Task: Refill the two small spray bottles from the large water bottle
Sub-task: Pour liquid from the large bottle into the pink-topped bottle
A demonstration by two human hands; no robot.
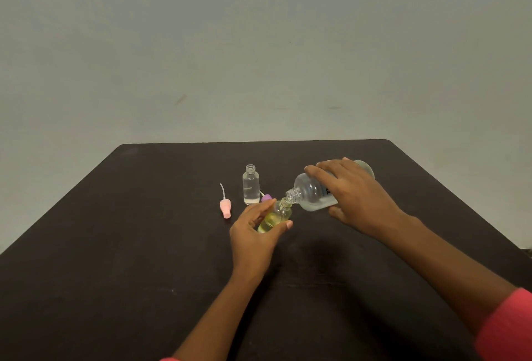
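Head view: large water bottle [313, 191] poured into the held spray bottle [277, 216].
Right of the upright spray bottle [251, 185], uncapped and mostly full of clear water, the left hand [253, 232] gripped the held spray bottle, tilted to meet the pour, contents yellowish; the right hand [358, 196] clasped the large water bottle mouth-to-mouth. The pink cap [225, 209] lay left, the purple cap [267, 197] just right.
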